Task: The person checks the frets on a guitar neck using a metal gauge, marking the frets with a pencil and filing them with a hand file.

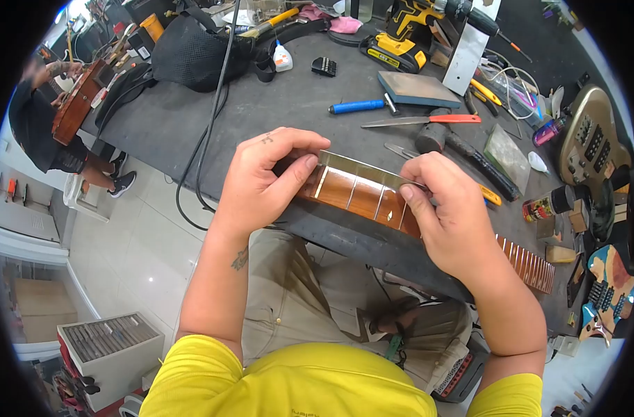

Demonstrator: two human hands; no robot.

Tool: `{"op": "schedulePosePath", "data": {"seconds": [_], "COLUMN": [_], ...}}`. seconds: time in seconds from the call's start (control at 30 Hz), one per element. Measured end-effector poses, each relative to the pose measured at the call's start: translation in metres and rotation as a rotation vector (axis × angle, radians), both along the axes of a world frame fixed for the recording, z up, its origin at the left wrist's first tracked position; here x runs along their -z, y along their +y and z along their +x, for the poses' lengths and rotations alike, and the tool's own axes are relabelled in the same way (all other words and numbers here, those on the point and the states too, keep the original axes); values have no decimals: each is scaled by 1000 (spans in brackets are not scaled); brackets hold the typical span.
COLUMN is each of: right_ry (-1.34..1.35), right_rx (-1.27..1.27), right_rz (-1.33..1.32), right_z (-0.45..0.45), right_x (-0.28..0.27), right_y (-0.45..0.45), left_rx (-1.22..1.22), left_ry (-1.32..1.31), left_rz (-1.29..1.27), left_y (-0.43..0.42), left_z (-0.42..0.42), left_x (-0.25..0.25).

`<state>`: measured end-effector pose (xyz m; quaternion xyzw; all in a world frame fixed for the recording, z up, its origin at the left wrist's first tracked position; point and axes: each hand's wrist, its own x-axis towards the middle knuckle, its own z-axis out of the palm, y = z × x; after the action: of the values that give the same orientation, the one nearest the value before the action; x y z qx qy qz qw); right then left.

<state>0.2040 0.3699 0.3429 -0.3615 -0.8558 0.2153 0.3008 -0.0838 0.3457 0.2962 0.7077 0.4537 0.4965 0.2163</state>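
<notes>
A guitar neck (339, 189) with a glossy brown fretboard, metal frets and a diamond-shaped inlay lies in front of me along the bench edge. Lengthwise along it stands a thin, straight, shiny strip (362, 168); its exact kind is unclear. My left hand (261, 177) pinches the strip's left end between thumb and fingers, close to the nut. At the other end, my right hand (450, 212) grips it with thumb and curled fingers. My right forearm and hand cover part of the neck, whose far frets reappear to the right.
Beyond the hands lie a red-handled file (421, 120), a blue-handled tool (358, 107), a black mallet (470, 149) and a yellow drill (400, 42). A cable (209, 132) hangs at left. Guitar bodies (595, 139) stand at right. Another person (53, 132) holds a guitar at far left.
</notes>
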Motion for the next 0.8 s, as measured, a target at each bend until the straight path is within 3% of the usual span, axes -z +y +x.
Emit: {"op": "schedulePosePath", "data": {"seconds": [0.1, 0.17, 0.8], "right_ry": [-2, 6, -19], "right_rx": [-2, -29, -21], "right_rz": [31, 27, 81], "right_z": [7, 9, 10], "right_x": [5, 10, 12], "right_y": [5, 6, 3], "left_rx": [98, 60, 5], "left_ry": [-87, 19, 43], "left_rz": [-15, 97, 68], "left_y": [3, 4, 10], "left_z": [-3, 0, 2], "left_x": [4, 1, 3]}}
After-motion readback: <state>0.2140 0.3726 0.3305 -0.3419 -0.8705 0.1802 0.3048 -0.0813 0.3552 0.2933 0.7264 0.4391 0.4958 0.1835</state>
